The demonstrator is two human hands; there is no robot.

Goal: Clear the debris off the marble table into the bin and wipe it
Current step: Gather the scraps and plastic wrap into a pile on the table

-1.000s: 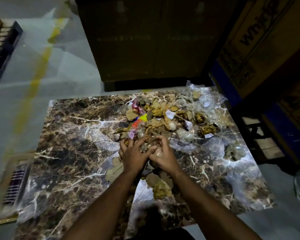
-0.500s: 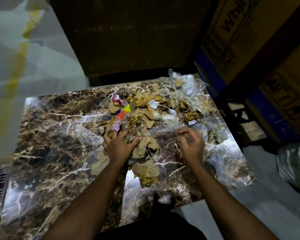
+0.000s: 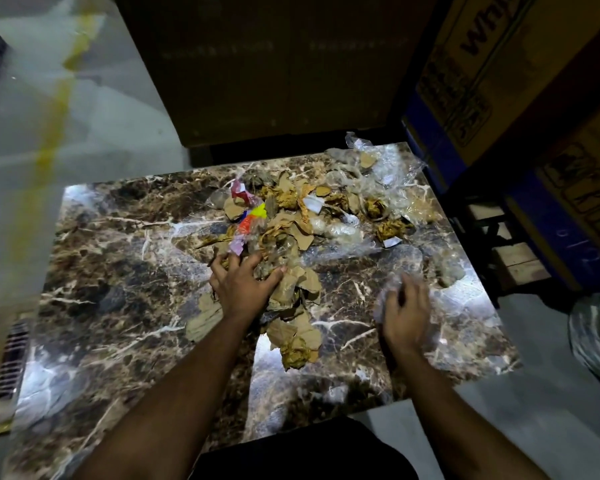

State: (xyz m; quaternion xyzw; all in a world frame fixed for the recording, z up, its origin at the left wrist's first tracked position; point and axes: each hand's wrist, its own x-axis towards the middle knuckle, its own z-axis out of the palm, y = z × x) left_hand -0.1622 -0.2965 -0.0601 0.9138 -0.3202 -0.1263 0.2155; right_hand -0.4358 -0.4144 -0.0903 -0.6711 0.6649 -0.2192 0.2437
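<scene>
A brown marble table carries a heap of debris: torn brown paper, crumpled clear plastic and a colourful wrapper. My left hand lies spread on the near edge of the heap, fingers pressing on paper scraps. My right hand is over the table's right side, blurred, with its fingers curled round a piece of clear plastic. More brown paper scraps lie between my forearms. A bin with a plastic liner shows at the right edge.
Large cardboard boxes stand to the right of the table and a dark one behind it. A wooden pallet sits under the right boxes. A floor grate lies at the left. A yellow line marks the floor.
My right hand left the heap and swung right over the table with clear plastic in it. My left hand stayed on the heap's near edge. The view shifted right.
</scene>
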